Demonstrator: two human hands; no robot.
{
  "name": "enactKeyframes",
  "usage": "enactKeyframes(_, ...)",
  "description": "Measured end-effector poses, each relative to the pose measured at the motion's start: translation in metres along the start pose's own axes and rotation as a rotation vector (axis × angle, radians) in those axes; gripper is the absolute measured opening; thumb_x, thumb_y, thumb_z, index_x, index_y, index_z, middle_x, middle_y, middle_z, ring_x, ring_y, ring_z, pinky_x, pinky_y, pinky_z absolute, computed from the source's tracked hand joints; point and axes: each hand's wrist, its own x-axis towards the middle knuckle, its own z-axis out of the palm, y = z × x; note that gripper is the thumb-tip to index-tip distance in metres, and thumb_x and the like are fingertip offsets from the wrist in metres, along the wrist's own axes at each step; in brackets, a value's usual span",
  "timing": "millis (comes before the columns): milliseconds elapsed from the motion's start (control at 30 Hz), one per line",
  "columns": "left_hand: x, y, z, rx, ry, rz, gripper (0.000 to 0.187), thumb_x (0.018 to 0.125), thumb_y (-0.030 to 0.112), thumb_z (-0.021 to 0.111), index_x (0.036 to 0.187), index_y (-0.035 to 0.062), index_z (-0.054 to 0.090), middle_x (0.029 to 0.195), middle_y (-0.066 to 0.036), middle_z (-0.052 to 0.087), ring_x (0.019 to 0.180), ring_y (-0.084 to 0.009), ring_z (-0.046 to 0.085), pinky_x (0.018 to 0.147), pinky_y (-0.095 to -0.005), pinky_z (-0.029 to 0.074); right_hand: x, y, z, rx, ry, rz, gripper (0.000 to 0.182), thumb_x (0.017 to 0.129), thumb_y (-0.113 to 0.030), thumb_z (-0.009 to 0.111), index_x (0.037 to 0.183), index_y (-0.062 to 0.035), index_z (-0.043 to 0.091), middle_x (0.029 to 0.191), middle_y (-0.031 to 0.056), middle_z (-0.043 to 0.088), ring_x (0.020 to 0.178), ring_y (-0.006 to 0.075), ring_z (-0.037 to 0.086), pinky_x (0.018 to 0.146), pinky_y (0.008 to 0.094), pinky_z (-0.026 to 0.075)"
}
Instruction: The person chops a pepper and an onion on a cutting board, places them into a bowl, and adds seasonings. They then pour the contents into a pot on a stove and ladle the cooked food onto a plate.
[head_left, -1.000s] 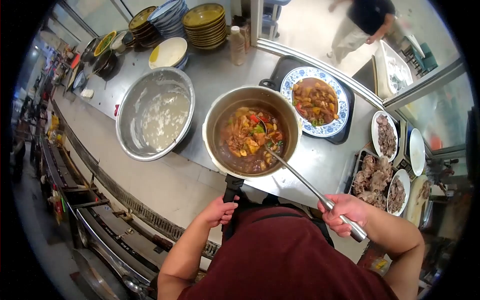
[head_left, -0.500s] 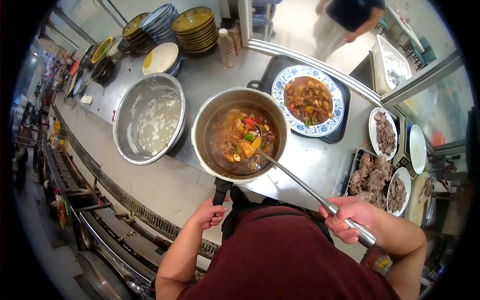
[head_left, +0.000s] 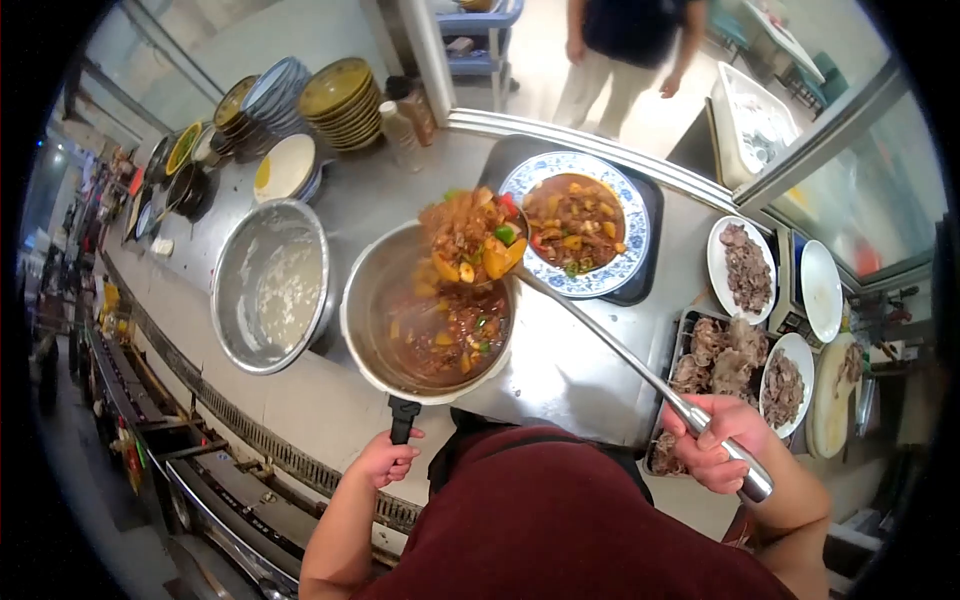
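My left hand (head_left: 387, 459) is closed on the black handle (head_left: 403, 420) of a deep metal pot (head_left: 357, 345). In the pot lies stew (head_left: 440, 345) with yellow and green pieces. My right hand (head_left: 716, 443) grips the thick end of a long metal ladle (head_left: 610, 345). The ladle's bowl, heaped with stew (head_left: 475, 240), hangs over the pot's far right rim. Right behind it, a blue-and-white patterned plate (head_left: 630, 262) holds more of the stew and rests on a black tray (head_left: 648, 205).
A metal basin (head_left: 222, 300) with whitish liquid stands left of the pot. Stacked bowls (head_left: 340, 95) and a bottle (head_left: 398, 135) are at the back. Plates of meat (head_left: 745, 268) and a meat tray (head_left: 715, 365) stand at right. Beyond the window frame stands a person (head_left: 630, 40).
The ladle has risen out of the stew with a full load and moved toward the plate. The view has shifted, and the person beyond the window shows more fully.
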Motion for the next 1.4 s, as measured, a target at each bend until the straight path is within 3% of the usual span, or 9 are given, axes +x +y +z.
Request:
enactKeyframes(167,0.003,-0.001,-0.004,0.012,0.025,-0.034,0.041,0.080,0.001,0.061,0.118,0.0077,0.048,0.056,0.002,0.036,0.037,-0.0074,0.030,0.036,-0.0233,0.020,-0.012,-0.031,-0.030,-0.047,0.023,-0.135,0.027,0.077,0.003,0.046,0.103,-0.0036,0.044,0.058,0.0100,0.043,0.034,0.0166,0.041,0.029,0.0331,0.032)
enactKeyframes(333,0.002,-0.001,-0.002,0.007,0.051,-0.030,0.042,0.079,-0.001,0.061,0.119,0.0067,0.049,0.055,0.002,0.035,0.038,-0.0075,0.031,0.037,-0.0236,0.022,0.012,-0.067,-0.044,-0.534,0.591,-0.295,0.021,0.074,0.002,0.049,0.093,-0.0072,0.045,0.054,0.0066,0.044,0.033,0.0156,0.040,0.028,0.0309,0.033)
enactKeyframes(367,0.001,0.000,-0.001,0.009,0.061,-0.033,0.042,0.079,-0.001,0.061,0.119,0.0064,0.049,0.055,0.002,0.035,0.038,-0.0076,0.031,0.037,-0.0237,0.022,0.017,-0.072,-0.050,-0.550,0.602,-0.304,0.021,0.072,0.004,0.047,0.090,-0.0067,0.043,0.053,0.0063,0.043,0.033,0.0158,0.040,0.029,0.0314,0.034)
enactKeyframes(733,-0.004,0.005,0.005,0.003,0.065,-0.042,0.041,0.080,0.000,0.062,0.118,0.0077,0.048,0.055,0.003,0.036,0.037,-0.0069,0.029,0.036,-0.0229,0.020,0.034,-0.089,-0.084,-1.126,0.898,-0.359,0.026,0.078,0.001,0.050,0.103,-0.0003,0.045,0.059,0.0053,0.050,0.038,0.0153,0.051,0.035,0.0287,0.040)
enactKeyframes(833,-0.005,0.005,0.006,-0.007,0.060,-0.044,0.041,0.080,0.000,0.063,0.118,0.0078,0.049,0.055,0.003,0.036,0.037,-0.0071,0.029,0.036,-0.0230,0.020,0.034,-0.090,-0.085,-1.329,0.966,-0.326,0.032,0.077,-0.002,0.053,0.108,0.0025,0.045,0.062,0.0120,0.056,0.046,0.0242,0.057,0.043,0.0353,0.046)
enactKeyframes(900,-0.004,0.004,0.005,-0.005,0.065,-0.037,0.041,0.080,0.000,0.062,0.118,0.0074,0.049,0.054,0.002,0.036,0.037,-0.0074,0.029,0.036,-0.0231,0.020,0.037,-0.091,-0.099,-1.807,1.097,-0.357,0.036,0.076,-0.007,0.058,0.108,0.0035,0.045,0.070,0.0221,0.060,0.060,0.0368,0.062,0.057,0.0439,0.050)
enactKeyframes(1000,-0.003,0.004,0.002,0.015,0.037,-0.028,0.044,0.078,0.000,0.061,0.120,0.0047,0.047,0.055,0.002,0.036,0.037,-0.0083,0.031,0.037,-0.0242,0.022,0.037,-0.092,-0.104,-2.081,1.230,-0.387,0.036,0.075,-0.010,0.060,0.105,0.0029,0.045,0.077,0.0284,0.061,0.072,0.0449,0.061,0.069,0.0495,0.049)
enactKeyframes(1233,-0.004,0.003,0.002,0.010,0.011,-0.018,0.039,0.081,0.000,0.061,0.117,0.0058,0.049,0.054,0.003,0.036,0.038,-0.0074,0.030,0.037,-0.0229,0.021,0.039,-0.100,-0.107,-2.246,1.495,-0.271,0.028,0.077,-0.010,0.055,0.102,-0.0004,0.044,0.074,0.0239,0.063,0.072,0.0430,0.062,0.069,0.0517,0.048)
enactKeyframes(1400,-0.004,0.002,-0.001,0.048,-0.013,0.015,0.021,0.085,0.006,0.059,0.105,0.0066,0.052,0.055,0.004,0.035,0.039,-0.0062,0.029,0.037,-0.0223,0.021,0.026,-0.069,-0.079,-2.268,1.456,-0.372,0.028,0.077,-0.011,0.058,0.100,-0.0032,0.044,0.075,0.0228,0.063,0.071,0.0420,0.062,0.069,0.0502,0.048)
